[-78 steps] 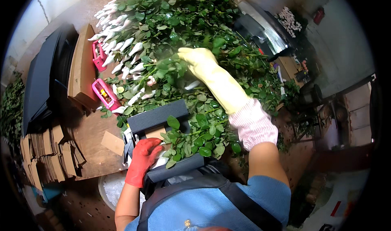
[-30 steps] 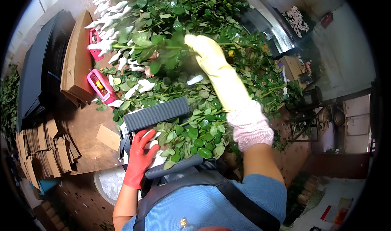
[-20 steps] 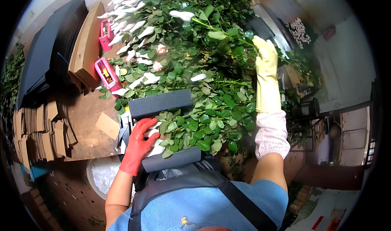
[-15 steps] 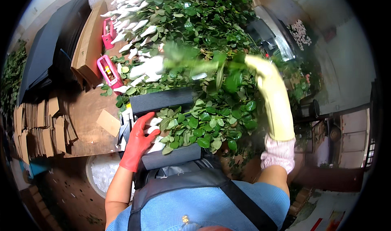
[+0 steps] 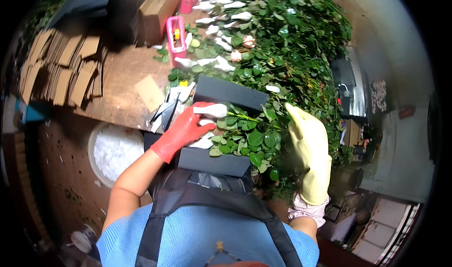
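My left hand (image 5: pixel 181 133), in a red glove, curls at the head end of a small bunch of leafy roses (image 5: pixel 238 137). Its fingers and thumb close around their white-sleeved heads. One white-sleeved rose (image 5: pixel 214 110) lies uppermost across the fingers, its green stem running right toward my other hand. My right hand (image 5: pixel 308 147), in a long yellow glove, is closed at that stem, though leaves hide part of its grip. The bunch lies between a far dark ridged cardboard flap (image 5: pixel 230 93) and a near one (image 5: pixel 214 162).
A large heap of leafy stems (image 5: pixel 301 45) covers the far table. Pink tape dispensers (image 5: pixel 176 36) stand left of it. Stacked brown cardboard pieces (image 5: pixel 63 69) and one loose piece (image 5: pixel 149 93) lie at left. Below is a tub of white sleeves (image 5: pixel 115 151); scissors (image 5: pixel 165 111) lie beside my left hand.
My right hand has come down and nearer with the rose, bringing its white-sleeved head onto my left hand's fingers. My left hand still holds the bunch. The whole view has shifted and turned.
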### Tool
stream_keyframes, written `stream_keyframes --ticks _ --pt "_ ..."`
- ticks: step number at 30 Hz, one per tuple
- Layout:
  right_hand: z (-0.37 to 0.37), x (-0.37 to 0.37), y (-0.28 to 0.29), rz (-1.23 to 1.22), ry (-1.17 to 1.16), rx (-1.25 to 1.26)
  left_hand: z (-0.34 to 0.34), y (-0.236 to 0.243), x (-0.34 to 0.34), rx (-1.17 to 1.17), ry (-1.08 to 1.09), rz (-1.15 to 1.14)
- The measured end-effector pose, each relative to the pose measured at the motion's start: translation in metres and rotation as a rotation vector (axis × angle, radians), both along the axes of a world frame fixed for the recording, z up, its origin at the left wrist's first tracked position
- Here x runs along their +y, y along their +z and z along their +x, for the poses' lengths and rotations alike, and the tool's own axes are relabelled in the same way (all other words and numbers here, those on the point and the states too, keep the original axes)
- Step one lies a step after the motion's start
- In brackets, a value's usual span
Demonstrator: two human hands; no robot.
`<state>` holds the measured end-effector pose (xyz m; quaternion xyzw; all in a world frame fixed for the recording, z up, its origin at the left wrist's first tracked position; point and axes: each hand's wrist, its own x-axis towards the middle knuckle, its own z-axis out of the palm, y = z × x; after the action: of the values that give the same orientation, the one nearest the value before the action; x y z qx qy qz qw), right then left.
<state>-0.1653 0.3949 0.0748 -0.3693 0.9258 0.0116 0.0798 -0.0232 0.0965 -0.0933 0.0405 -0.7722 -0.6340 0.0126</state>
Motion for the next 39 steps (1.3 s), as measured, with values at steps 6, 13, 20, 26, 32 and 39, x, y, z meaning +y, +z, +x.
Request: stream_keyframes --ticks 6,13,20,26,32,39 --pt "0.04 -0.129 -0.043 0.05 -0.038 -0.186 0.003 0.002 0.001 0.011 0.064 -0.025" --pt "0.037 -0.113 -0.091 0.052 0.012 -0.102 0.002 -0.005 0.008 0.015 0.141 0.08" --pt "0.029 -0.118 -0.123 -0.054 -0.031 -0.132 0.0 0.008 -0.002 -0.102 0.187 0.118" --pt "0.022 -0.114 -0.126 0.021 -0.167 -0.297 0.005 -0.003 0.003 0.033 0.371 -0.251" --pt "0.018 -0.125 -0.1 0.065 -0.238 -0.516 0.034 -0.009 -0.038 0.146 0.675 0.077" --pt "0.026 -0.139 -0.11 0.291 -0.108 -0.266 0.013 -0.02 -0.021 -0.41 0.419 0.287"
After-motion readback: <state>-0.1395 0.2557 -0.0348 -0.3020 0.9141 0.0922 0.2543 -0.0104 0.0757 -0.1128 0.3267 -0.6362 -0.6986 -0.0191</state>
